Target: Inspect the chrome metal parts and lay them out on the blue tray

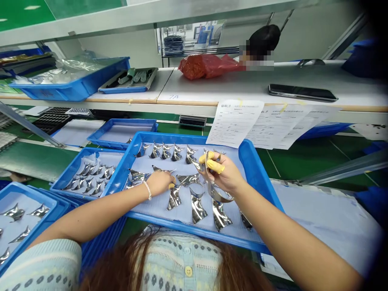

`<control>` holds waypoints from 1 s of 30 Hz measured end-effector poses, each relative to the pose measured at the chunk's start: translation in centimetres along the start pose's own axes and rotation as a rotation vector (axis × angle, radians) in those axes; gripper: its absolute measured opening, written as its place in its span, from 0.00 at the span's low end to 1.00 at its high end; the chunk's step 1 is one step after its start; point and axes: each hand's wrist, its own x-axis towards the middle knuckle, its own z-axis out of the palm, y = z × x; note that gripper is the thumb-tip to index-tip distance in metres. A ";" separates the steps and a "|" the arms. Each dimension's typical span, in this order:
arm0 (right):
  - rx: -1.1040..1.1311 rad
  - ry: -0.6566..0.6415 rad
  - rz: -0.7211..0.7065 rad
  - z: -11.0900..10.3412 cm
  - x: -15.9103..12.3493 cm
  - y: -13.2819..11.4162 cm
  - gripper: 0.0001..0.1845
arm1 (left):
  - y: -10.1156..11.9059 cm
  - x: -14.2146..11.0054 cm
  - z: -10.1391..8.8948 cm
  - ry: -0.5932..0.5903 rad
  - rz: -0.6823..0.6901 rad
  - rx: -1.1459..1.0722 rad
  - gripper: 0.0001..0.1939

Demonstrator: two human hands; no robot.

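My right hand point(222, 171), with yellow finger cots on its fingertips, pinches a curved shiny metal piece point(209, 178) above the right half of a large blue tray point(266, 190). My left hand point(160, 182) reaches down into the middle of that tray, fingers curled, yellow-tipped as well. Its fingertips are close to a polished metal piece point(174, 198); what they grip, if anything, is hidden. More shiny pointed metal pieces lie on the tray's white liner, including a row at the far side point(176, 152) and larger ones at the near side point(198, 206).
Smaller blue trays with similar pieces stand left point(56, 188) and at lower left point(60, 202). Paper sheets point(236, 123) hang from the shelf over the tray's far right edge. The shelf holds a phone point(303, 93), a red bag point(200, 66) and a blue bin point(79, 91). A person point(263, 42) is beyond.
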 end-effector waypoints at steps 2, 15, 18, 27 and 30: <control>0.006 0.022 0.011 -0.2 -0.2 0.1 0.16 | 0.3 0.0 0.0 -0.009 0.020 0.031 0.09; 0.094 0.125 -0.048 -1.5 -1.7 -0.3 0.14 | 1.0 -1.1 -0.5 -0.060 0.029 0.074 0.11; 0.087 0.120 -0.084 -1.4 -2.0 -0.9 0.15 | 1.3 -1.1 -0.5 -0.083 0.047 0.069 0.09; 0.033 0.067 -0.106 -1.7 -2.2 -1.1 0.16 | 2.9 -0.5 -0.3 -0.076 -0.032 0.069 0.08; 0.071 0.027 -0.109 -1.6 -2.1 -0.8 0.16 | 2.7 -0.5 -0.7 -0.062 -0.050 0.072 0.07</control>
